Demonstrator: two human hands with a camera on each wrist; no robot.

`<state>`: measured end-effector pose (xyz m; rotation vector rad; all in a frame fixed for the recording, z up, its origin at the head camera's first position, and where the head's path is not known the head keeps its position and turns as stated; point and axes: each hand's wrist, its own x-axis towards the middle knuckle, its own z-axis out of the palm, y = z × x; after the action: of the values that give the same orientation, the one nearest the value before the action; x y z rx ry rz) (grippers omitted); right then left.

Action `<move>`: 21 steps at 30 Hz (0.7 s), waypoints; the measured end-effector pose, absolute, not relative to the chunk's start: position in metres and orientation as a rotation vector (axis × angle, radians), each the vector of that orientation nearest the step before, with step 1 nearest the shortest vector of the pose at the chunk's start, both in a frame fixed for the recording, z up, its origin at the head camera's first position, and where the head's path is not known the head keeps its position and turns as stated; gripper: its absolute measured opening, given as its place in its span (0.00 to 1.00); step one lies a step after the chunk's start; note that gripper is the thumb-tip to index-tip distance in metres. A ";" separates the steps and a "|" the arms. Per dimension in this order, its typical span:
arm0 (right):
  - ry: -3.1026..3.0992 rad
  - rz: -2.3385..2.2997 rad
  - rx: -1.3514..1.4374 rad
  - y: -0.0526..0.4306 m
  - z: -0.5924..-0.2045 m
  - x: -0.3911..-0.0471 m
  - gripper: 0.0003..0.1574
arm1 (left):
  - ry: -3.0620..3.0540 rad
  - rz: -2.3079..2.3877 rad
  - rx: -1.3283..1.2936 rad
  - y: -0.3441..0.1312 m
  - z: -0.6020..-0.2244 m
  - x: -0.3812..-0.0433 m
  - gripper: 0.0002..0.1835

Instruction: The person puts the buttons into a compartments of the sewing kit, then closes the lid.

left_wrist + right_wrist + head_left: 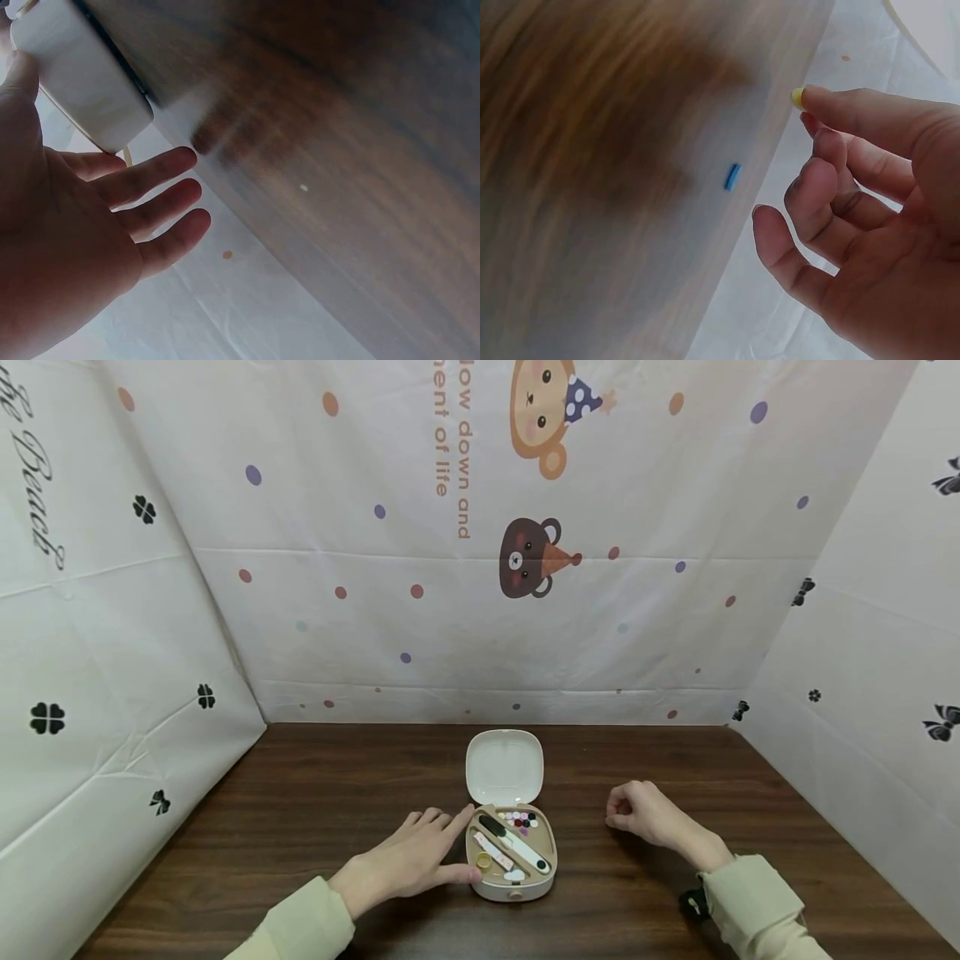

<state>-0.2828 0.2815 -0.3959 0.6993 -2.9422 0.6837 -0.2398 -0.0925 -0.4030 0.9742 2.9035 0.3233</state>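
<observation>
A small sewing box (512, 891) stands on the table with its white lid (505, 767) raised behind it. In its compartments are several coloured buttons (522, 819), a white-and-black seam ripper or similar slim tool (513, 843), a pink-and-white strip (492, 852) and a gold ring-like thimble (483, 860). My left hand (416, 856) rests against the box's left side, fingers spread, thumb at the front corner. To the right of the box, above the table, my right hand (651, 814) pinches a small yellow button (799, 97), partly covered by the fingertips.
The dark wooden table (360, 760) is bordered by patterned white cloth at the back (450, 635) and both sides. A short blue strip (733, 176) shows on the tabletop in the right wrist view. A black item (693, 906) is at my right wrist.
</observation>
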 end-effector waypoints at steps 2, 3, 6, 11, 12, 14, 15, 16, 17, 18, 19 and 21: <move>-2.932 0.704 0.721 0.280 -0.395 -0.283 0.10 | 2.905 0.326 0.978 -0.092 -0.403 -0.240 0.52; -2.926 0.719 0.723 0.278 -0.394 -0.283 0.10 | 2.905 0.325 0.978 -0.092 -0.403 -0.240 0.52; -2.906 0.754 0.744 0.275 -0.393 -0.282 0.10 | 2.905 0.323 0.977 -0.092 -0.403 -0.239 0.52; -2.890 0.787 0.749 0.269 -0.392 -0.282 0.10 | 2.906 0.318 0.976 -0.092 -0.403 -0.240 0.52; -2.886 0.788 0.756 0.268 -0.391 -0.282 0.10 | 2.907 0.318 0.978 -0.092 -0.403 -0.240 0.52; -2.882 0.793 0.762 0.266 -0.391 -0.282 0.09 | 2.909 0.316 0.983 -0.092 -0.402 -0.240 0.52; -2.878 0.796 0.766 0.265 -0.390 -0.282 0.09 | 2.909 0.314 0.985 -0.092 -0.402 -0.240 0.52; -2.871 0.796 0.771 0.264 -0.390 -0.282 0.09 | 2.910 0.313 0.986 -0.092 -0.402 -0.240 0.53; -2.869 0.799 0.767 0.263 -0.390 -0.282 0.09 | 2.911 0.310 0.987 -0.092 -0.402 -0.239 0.53; -2.864 0.798 0.776 0.262 -0.390 -0.282 0.09 | 2.911 0.309 0.987 -0.092 -0.402 -0.239 0.53; -2.860 0.797 0.776 0.261 -0.390 -0.282 0.09 | 2.911 0.311 0.987 -0.092 -0.402 -0.239 0.53; -2.852 0.798 0.781 0.258 -0.390 -0.282 0.09 | 2.909 0.312 0.985 -0.092 -0.402 -0.239 0.53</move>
<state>-0.2818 0.2585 -0.3902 0.7808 -2.8520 0.7975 -0.2389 -0.0924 -0.4024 0.9846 2.9094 0.3120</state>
